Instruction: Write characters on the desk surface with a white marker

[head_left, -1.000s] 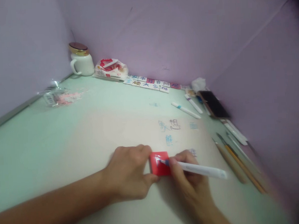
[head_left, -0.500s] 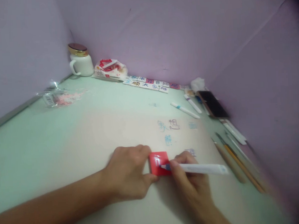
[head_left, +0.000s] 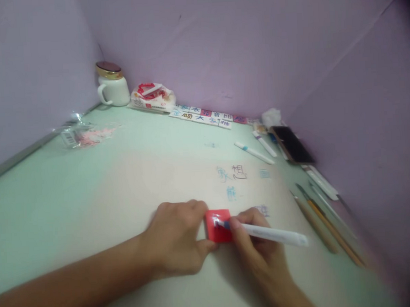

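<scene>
Two hands work on the desk (head_left: 72, 188): left hand (head_left: 177, 237) pinches a red block (head_left: 216, 227), right hand (head_left: 256, 242) grips a white pen (head_left: 274, 235) touching it.

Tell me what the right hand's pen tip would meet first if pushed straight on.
The pen in the right hand points left: first the red block, already under its tip, then probably the left hand.

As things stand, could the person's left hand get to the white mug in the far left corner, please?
Probably yes: the green table between the left hand and the white mug looks bare, but that hand would have to let go of the red block.
</scene>
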Demonstrator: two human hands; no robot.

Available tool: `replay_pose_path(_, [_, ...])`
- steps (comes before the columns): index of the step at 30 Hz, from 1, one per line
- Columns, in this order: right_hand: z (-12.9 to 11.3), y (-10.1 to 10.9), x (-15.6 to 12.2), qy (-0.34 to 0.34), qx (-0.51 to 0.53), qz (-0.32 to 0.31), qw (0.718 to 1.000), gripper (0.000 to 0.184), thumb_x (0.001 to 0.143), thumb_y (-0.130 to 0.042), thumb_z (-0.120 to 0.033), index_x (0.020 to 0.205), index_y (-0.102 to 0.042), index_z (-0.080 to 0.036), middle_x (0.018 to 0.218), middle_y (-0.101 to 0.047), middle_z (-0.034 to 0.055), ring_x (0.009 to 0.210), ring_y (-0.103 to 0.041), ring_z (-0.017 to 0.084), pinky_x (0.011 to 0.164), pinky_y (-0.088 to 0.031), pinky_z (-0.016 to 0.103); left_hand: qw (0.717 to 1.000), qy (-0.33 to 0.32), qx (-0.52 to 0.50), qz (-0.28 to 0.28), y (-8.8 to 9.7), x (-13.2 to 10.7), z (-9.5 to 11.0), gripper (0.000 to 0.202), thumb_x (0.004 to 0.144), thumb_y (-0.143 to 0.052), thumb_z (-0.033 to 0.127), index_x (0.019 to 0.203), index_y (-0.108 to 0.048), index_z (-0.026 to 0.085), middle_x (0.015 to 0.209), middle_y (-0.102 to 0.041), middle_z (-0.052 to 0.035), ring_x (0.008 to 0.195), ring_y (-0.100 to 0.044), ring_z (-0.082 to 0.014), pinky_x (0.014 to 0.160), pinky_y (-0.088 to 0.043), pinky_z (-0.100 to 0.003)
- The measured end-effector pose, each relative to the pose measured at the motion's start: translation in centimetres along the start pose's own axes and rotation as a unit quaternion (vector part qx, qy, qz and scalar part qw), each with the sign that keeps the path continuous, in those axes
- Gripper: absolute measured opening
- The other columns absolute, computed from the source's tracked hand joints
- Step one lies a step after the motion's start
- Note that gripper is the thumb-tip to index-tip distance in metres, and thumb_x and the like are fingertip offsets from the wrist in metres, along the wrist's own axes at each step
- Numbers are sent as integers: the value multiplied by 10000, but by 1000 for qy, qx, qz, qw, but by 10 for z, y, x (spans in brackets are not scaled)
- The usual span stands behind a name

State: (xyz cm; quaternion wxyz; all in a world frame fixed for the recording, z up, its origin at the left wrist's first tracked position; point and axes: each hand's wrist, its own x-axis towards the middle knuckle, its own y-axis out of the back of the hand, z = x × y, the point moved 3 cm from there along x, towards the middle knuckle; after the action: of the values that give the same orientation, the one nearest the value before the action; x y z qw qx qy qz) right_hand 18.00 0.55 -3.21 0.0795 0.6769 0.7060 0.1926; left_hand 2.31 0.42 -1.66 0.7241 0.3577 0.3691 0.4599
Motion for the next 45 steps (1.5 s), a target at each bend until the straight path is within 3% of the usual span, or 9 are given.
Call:
replay_pose_path(21, [-1,-1,-1,2,-2,10,1000,244,843,-496,-351,646,-478,-208,517,-391,-60,457,-355,92,436,-284,227,1000,1,-1,6,1,0,1,291,751,-538,417,971,-536,226,867,-626,-20,740,-591,-205,642,-429,-322])
replay_pose_path(24, [1,8,3,29,-12,61,998,190,842,-514,-320,686,-516,-212,537,-465,-50,460,-422,99,431,-336,218,1000,3,4,7,1,-1,1,307,747,-549,429,983,-537,232,877,-634,-19,767,-600,-212,665,-432,-326])
replay_pose_path(27, [3,32,15,125,-74,97,985,66,830,-547,-257,855,-593,-217,686,-618,-7,545,-565,129,491,-432,237,1000,8,4,9,3,-2,2,324,746,-557,438,993,-541,229,897,-645,-24,773,-609,-215,677,-440,-332])
replay_pose_path(29, [2,53,23,220,-148,55,963,158,825,-525,-178,955,-600,-225,808,-663,27,666,-628,157,598,-483,272,1000,19,6,12,5,-2,3,310,748,-558,413,994,-544,225,901,-654,-27,766,-615,-218,674,-443,-338])
replay_pose_path(31, [5,74,30,268,-236,-35,934,301,794,-490,-116,1061,-577,-222,929,-661,68,838,-635,200,718,-492,332,1000,18,12,18,7,-2,5,284,754,-550,382,992,-547,226,903,-663,-25,765,-622,-217,671,-445,-337])
replay_pose_path(34, [13,101,37,249,-332,-105,904,484,716,-513,-89,1191,-527,-182,1097,-611,129,1015,-574,252,822,-473,397,999,15,18,26,8,-2,6,263,763,-535,371,984,-556,229,904,-670,-28,761,-631,-212,669,-446,-328])
replay_pose_path(38, [23,111,40,197,-406,-152,879,546,671,-487,5,1193,-558,-140,1110,-609,158,1032,-550,265,869,-440,419,998,31,31,48,4,-1,4,259,754,-511,366,972,-565,236,899,-679,-35,735,-634,-212,667,-458,-339])
replay_pose_path(45, [29,118,39,161,-423,-143,880,596,734,-425,50,1228,-556,-256,1103,-649,61,1029,-559,216,940,-376,384,995,14,34,90,-5,2,-2,296,751,-448,407,963,-594,259,829,-694,-14,726,-646,-245,649,-485,-339])
